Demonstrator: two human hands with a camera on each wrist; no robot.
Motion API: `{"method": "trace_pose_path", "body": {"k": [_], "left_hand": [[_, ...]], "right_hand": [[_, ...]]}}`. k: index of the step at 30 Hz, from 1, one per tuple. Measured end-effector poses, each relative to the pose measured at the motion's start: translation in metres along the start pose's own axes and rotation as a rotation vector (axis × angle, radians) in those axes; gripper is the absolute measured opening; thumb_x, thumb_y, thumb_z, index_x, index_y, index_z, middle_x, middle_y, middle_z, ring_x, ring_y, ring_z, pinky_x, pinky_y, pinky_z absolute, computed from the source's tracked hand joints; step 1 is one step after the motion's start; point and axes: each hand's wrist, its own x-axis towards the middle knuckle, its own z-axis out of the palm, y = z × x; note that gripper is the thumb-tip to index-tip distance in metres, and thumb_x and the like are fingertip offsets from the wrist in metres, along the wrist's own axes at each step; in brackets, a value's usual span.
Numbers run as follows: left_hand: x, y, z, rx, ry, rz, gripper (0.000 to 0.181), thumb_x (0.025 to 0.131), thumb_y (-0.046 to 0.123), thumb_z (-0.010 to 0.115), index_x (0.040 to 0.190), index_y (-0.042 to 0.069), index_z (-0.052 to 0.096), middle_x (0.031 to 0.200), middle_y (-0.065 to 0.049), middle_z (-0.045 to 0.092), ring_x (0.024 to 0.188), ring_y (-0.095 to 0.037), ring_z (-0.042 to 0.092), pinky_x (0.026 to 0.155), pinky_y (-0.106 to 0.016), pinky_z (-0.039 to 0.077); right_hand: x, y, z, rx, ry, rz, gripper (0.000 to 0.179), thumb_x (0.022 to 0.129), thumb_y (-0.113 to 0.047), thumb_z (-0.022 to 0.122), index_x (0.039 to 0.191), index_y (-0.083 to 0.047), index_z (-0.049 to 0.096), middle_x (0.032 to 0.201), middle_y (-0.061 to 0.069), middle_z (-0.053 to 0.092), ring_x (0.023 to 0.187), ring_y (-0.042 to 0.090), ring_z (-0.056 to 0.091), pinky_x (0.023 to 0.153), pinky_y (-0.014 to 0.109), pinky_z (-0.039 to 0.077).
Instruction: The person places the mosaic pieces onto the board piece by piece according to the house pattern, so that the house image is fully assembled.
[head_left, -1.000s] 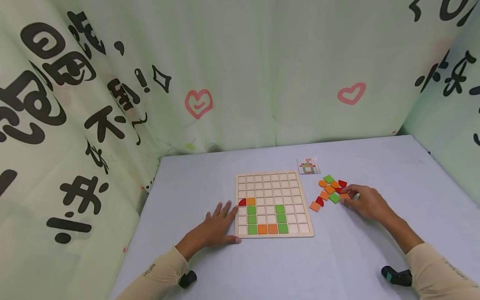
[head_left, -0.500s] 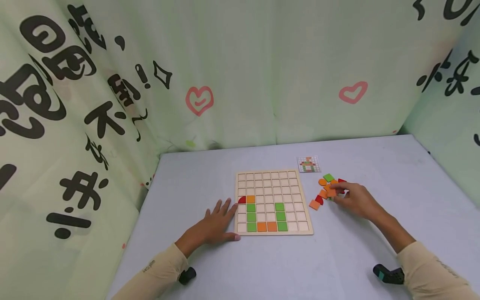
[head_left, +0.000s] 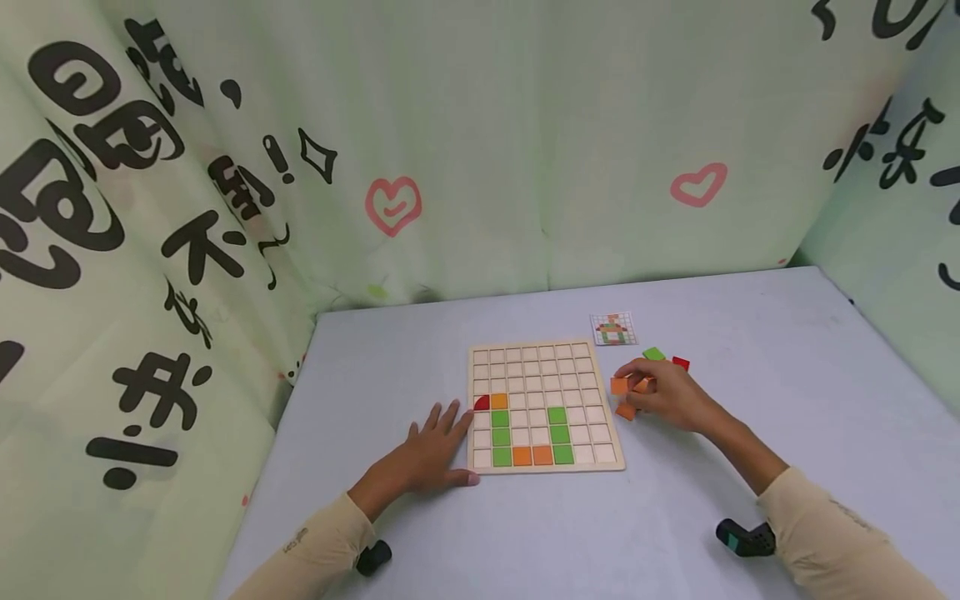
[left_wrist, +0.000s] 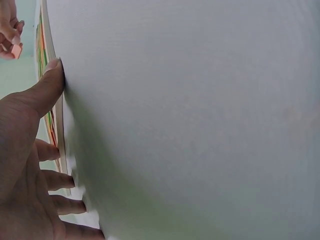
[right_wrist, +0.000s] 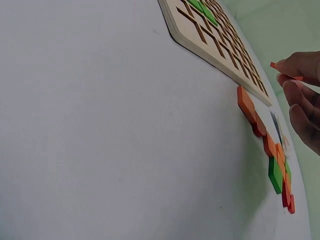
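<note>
My left hand [head_left: 431,457] lies with spread fingers against the left edge of a wooden grid board [head_left: 536,367]. In the left wrist view the thumb [left_wrist: 47,87] touches the board's side. Two columns of green tiles [head_left: 501,437], two orange tiles [head_left: 532,456] along the bottom, a red rounded tile [head_left: 482,403] and an orange tile [head_left: 498,401] sit in its cells. Just right of the board, my right hand [head_left: 670,396] pinches an orange square tile [head_left: 619,386] between thumb and fingers, raised above the table. Loose tiles [right_wrist: 275,175] lie beneath it, partly hidden in the head view.
A small pattern card [head_left: 613,329] lies beyond the board's upper right corner. A green tile [head_left: 654,354] and a red tile [head_left: 680,364] show behind the right hand. Curtains [head_left: 480,150] with printed writing and hearts stand around the white table [head_left: 555,542].
My right hand has lifted an orange tile from the loose pile and carried it left towards the board. My left hand has stayed at the board's edge.
</note>
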Motion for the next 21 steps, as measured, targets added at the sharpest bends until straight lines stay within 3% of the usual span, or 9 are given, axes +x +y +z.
{"method": "trace_pose_path", "body": {"k": [7,16,21], "left_hand": [[-0.002,-0.001,0.000,-0.018,0.013,0.016,0.101,0.084,0.062,0.070,0.161,0.016,0.022,0.168,-0.014,0.016,0.154,-0.044,0.013,0.112,-0.071,0.026],[0.002,-0.005,0.004,-0.021,0.010,0.026,0.101,0.085,0.064,0.068,0.161,0.016,0.021,0.169,-0.014,0.015,0.154,-0.044,0.012,0.113,-0.071,0.025],[0.002,-0.005,0.003,-0.013,0.005,0.025,0.101,0.085,0.063,0.068,0.161,0.016,0.022,0.169,-0.014,0.015,0.154,-0.044,0.012,0.113,-0.071,0.025]], "right_hand": [[0.009,-0.013,0.013,-0.011,-0.032,-0.010,0.029,0.087,-0.005,0.071,0.116,-0.005,0.067,0.094,0.006,0.066,0.056,0.014,0.053,0.052,0.023,0.043],[0.020,-0.025,0.021,0.015,-0.057,-0.034,0.028,0.089,-0.003,0.069,0.117,-0.005,0.068,0.097,0.009,0.065,0.053,0.014,0.049,0.047,0.025,0.043],[0.026,-0.030,0.028,0.020,-0.091,-0.031,0.029,0.089,-0.005,0.069,0.118,-0.005,0.068,0.098,0.009,0.065,0.060,0.015,0.051,0.052,0.023,0.044]]}}
